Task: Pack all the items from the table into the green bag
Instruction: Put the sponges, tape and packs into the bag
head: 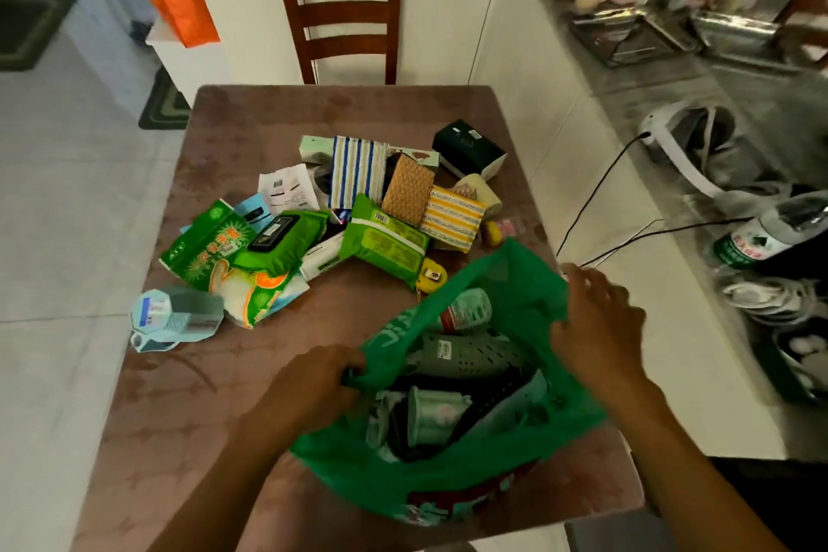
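Single head-worn view, steeply down and forward, close over the table (233, 139).

Green bag (515, 278), blue-and-white striped cloth (356, 170), yellow-striped cloth (452, 215), dark green box (468, 146), mauve table (251, 126)

No text can be read clearly; blurred white lettering is seen on the green bag (390, 338) beside the left hand (313, 376).

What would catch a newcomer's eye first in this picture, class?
The bright green fabric bag at the near right of the brown table, held open by both hands, left and right. Beyond it lies a jumbled heap of green packets and striped cloths, mid-table.
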A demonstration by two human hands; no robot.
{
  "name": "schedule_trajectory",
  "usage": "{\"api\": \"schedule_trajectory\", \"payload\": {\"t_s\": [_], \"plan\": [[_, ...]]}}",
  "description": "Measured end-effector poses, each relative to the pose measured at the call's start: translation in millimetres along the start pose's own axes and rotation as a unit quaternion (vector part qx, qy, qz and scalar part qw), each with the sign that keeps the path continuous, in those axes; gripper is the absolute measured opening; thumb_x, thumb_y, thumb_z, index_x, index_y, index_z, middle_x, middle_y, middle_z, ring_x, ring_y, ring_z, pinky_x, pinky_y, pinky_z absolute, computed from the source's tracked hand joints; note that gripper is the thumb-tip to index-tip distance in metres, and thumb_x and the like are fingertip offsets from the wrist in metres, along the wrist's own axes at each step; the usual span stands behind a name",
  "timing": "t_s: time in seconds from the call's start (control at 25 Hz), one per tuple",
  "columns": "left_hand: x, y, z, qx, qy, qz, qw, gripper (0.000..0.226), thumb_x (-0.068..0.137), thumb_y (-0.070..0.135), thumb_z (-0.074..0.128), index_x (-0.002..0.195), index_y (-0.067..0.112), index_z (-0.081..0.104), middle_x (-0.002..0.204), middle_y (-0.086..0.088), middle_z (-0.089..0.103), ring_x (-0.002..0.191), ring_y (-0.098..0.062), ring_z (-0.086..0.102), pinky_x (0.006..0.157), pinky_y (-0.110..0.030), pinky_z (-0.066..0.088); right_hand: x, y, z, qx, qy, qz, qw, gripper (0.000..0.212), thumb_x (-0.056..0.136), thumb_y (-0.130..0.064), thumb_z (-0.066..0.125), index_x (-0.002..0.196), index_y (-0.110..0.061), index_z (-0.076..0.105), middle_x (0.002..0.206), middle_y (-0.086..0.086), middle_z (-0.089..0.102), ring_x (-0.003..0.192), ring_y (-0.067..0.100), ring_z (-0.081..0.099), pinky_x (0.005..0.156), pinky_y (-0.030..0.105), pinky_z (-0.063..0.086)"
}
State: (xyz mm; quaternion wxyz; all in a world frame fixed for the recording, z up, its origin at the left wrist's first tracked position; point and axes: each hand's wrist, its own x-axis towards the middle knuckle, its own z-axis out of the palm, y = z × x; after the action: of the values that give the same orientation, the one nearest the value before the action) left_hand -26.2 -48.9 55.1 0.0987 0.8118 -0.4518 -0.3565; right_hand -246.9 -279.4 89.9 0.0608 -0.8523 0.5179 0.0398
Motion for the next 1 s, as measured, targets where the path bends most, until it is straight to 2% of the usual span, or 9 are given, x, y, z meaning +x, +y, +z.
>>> {"api": "schedule_trajectory", "payload": {"t_s": [0.08, 0.16, 0.28, 0.36, 0.48, 0.64, 0.72, 0.88, 1.0], "plan": [[-2.5, 5.3, -0.7, 0.145, -0.022, -0.074, 0.986, 0.035, 0.080, 0.044, 0.061, 0.114, 0.034, 0.057, 0.118, 0.001, 0.058, 0.113, -0.025, 0.052, 0.088, -0.036, 0.041, 11.6, -41.9, 7.3, 0.075, 0.025, -0.182, 0.980, 0.062, 0.082, -0.017, 0.058, 0.140, -0.022, 0.036, 0.145, 0.005, 0.039, 0.131, 0.028, 0.034, 0.105, 0.046, 0.033], [2.7, 19.0, -1.0, 0.231, 0.052, -0.095, 0.967, 0.050, 0.077, 0.051, 0.063, 0.122, 0.033, 0.048, 0.135, -0.002, 0.045, 0.130, -0.032, 0.035, 0.104, -0.054, 0.027, 38.1, -72.0, 34.2, 0.070, -0.060, -0.290, 0.953, 0.054, 0.091, -0.025, 0.052, 0.142, -0.023, 0.035, 0.151, 0.002, 0.034, 0.137, 0.025, 0.029, 0.109, 0.047, 0.031], [35.2, 32.2, 14.3, 0.244, 0.164, 0.062, 0.954, 0.068, 0.060, 0.046, 0.079, 0.117, 0.028, 0.048, 0.134, -0.009, 0.051, 0.130, -0.038, 0.042, 0.101, -0.067, 0.030, 76.9, -78.4, 73.0, -0.039, -0.207, -0.256, 0.944, 0.035, 0.095, -0.028, 0.042, 0.128, -0.020, 0.048, 0.142, 0.007, 0.047, 0.128, 0.030, 0.042, 0.102, 0.048, 0.035], [58.9, 35.9, 27.1, 0.191, 0.132, 0.148, 0.961, 0.054, 0.065, 0.031, 0.077, 0.112, 0.025, 0.050, 0.125, -0.008, 0.058, 0.113, -0.033, 0.057, 0.090, -0.049, 0.047, 93.0, -78.0, 78.2, -0.096, -0.167, -0.207, 0.959, 0.020, 0.090, -0.024, 0.043, 0.097, -0.016, 0.060, 0.118, 0.013, 0.063, 0.107, 0.033, 0.056, 0.086, 0.042, 0.041], [74.2, 37.8, 29.2, 0.153, 0.085, 0.080, 0.981, 0.016, 0.077, 0.013, 0.061, 0.092, 0.014, 0.066, 0.099, -0.009, 0.065, 0.088, -0.032, 0.063, 0.067, -0.036, 0.048, 125.9, -90.3, 93.4, -0.060, -0.009, -0.227, 0.972, 0.025, 0.091, -0.032, 0.045, 0.093, -0.013, 0.060, 0.101, 0.013, 0.066, 0.097, 0.035, 0.058, 0.081, 0.043, 0.038], [63.8, 17.2, 32.0, 0.177, 0.181, 0.004, 0.967, 0.026, 0.069, 0.012, 0.063, 0.094, 0.016, 0.070, 0.088, -0.003, 0.068, 0.073, -0.027, 0.063, 0.062, -0.036, 0.051, 150.2, -110.1, 140.9, 0.025, -0.238, -0.222, 0.945, 0.055, 0.083, -0.047, 0.061, 0.123, -0.014, 0.044, 0.126, 0.017, 0.053, 0.111, 0.039, 0.052, 0.091, 0.051, 0.045], [56.7, 12.7, 33.2, 0.181, 0.220, 0.015, 0.959, 0.035, 0.064, 0.008, 0.065, 0.097, 0.018, 0.071, 0.092, -0.002, 0.070, 0.068, -0.026, 0.062, 0.058, -0.035, 0.051, 154.6, -107.8, 163.0, 0.048, -0.225, -0.213, 0.950, 0.067, 0.078, -0.042, 0.070, 0.128, -0.013, 0.037, 0.129, 0.019, 0.050, 0.111, 0.041, 0.053, 0.086, 0.050, 0.048], [47.8, 1.2, 25.5, 0.197, 0.242, -0.043, 0.949, 0.060, 0.061, 0.005, 0.070, 0.117, 0.026, 0.063, 0.101, -0.003, 0.070, 0.074, -0.027, 0.065, 0.076, -0.043, 0.045, 154.1, -105.0, 141.4, 0.179, -0.141, -0.203, 0.952, 0.046, 0.073, -0.035, 0.073, 0.101, -0.017, 0.042, 0.095, 0.010, 0.057, 0.083, 0.032, 0.057, 0.060, 0.037, 0.039], [41.0, -16.3, 18.4, 0.150, 0.245, -0.033, 0.957, 0.065, 0.066, 0.006, 0.064, 0.126, 0.026, 0.055, 0.110, -0.006, 0.068, 0.089, -0.032, 0.065, 0.087, -0.051, 0.046, 114.4, -100.1, 78.5, 0.418, -0.064, -0.222, 0.878, 0.033, 0.074, -0.030, 0.073, 0.094, -0.025, 0.047, 0.082, 0.002, 0.060, 0.070, 0.022, 0.058, 0.055, 0.034, 0.045]]}}
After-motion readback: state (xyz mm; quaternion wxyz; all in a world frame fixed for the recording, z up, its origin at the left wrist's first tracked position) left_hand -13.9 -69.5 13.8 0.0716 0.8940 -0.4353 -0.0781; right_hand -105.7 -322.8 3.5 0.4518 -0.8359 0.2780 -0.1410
